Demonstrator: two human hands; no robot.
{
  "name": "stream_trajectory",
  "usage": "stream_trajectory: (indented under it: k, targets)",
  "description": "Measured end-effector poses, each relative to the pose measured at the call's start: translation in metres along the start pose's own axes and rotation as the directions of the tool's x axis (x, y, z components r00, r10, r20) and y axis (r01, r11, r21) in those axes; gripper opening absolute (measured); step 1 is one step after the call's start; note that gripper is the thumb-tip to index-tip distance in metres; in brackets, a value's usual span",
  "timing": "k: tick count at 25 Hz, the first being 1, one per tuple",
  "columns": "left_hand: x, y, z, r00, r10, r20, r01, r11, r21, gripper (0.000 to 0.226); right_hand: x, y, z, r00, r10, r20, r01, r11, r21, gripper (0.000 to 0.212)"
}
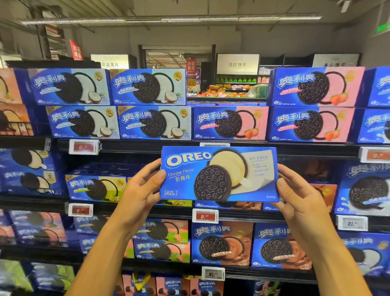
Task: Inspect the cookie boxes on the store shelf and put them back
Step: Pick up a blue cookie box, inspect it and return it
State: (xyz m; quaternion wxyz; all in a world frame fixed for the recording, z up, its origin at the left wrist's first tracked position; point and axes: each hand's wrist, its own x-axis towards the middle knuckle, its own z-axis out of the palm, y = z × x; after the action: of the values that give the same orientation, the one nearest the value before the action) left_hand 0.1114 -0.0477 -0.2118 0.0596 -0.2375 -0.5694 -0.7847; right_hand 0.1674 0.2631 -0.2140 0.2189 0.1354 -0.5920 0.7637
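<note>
Store shelf (256, 148): stocked in rows with blue cookie boxes | Cheese-flavor Oreo box (219, 173): held level, front outward, before middle shelf | Left hand (141, 185): clamped on box's left end | Right hand (299, 197): clamped on right end

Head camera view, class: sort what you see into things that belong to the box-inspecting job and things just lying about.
Job in hand:
cheese flavour Oreo box, held by left hand and right hand
coconut Oreo boxes
strawberry Oreo boxes
chocolate Oreo boxes

Just about:
price tags
hanging aisle sign
ceiling light strip
</note>
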Motion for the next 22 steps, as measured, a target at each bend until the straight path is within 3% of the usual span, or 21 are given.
stream_trajectory:
  k: [6,10,12,15,17,18,20,21,22]
  targets:
    - [0.001,0.003,0.001,1.0,-0.006,-0.025,0.006,1.0,0.004,0.053,0.007,0.002,-0.001,0.999,0.016,0.036,-0.019,0.995,0.097,0.045]
    - [0.002,0.006,0.006,0.999,-0.026,-0.029,0.027,0.999,0.039,0.05,0.006,-0.007,0.002,0.966,0.075,0.246,-0.108,0.986,0.126,0.051]
    - [0.004,0.008,0.013,0.998,-0.035,-0.052,0.039,0.996,0.076,0.042,0.003,-0.013,0.004,0.96,0.058,0.273,-0.103,0.983,0.153,0.057]
    - [-0.001,0.009,0.034,0.971,0.13,-0.202,-0.057,0.942,0.331,0.028,-0.003,-0.017,0.018,0.983,0.005,0.182,-0.039,0.982,0.184,0.046]
    - [-0.012,0.009,0.053,0.965,0.2,-0.17,-0.107,0.891,0.441,0.027,-0.01,-0.014,0.034,0.99,-0.025,0.136,0.002,0.987,0.162,0.042]
    - [-0.016,0.008,0.066,0.982,0.169,-0.087,-0.107,0.871,0.479,0.034,-0.015,-0.013,0.043,0.99,-0.061,0.131,0.043,0.99,0.133,0.04]
    - [-0.02,0.01,0.085,0.998,0.012,0.067,-0.042,0.876,0.48,0.091,-0.022,-0.014,0.062,0.972,-0.168,0.165,0.159,0.985,0.063,0.039]
    - [-0.017,0.01,0.09,0.997,-0.042,0.06,0.016,0.922,0.388,0.117,-0.025,-0.014,0.069,0.959,-0.21,0.189,0.209,0.978,0.027,0.039]
    - [-0.017,0.012,0.091,0.995,-0.057,0.08,0.032,0.957,0.287,0.126,-0.027,-0.014,0.075,0.95,-0.223,0.218,0.23,0.973,-0.009,0.038]
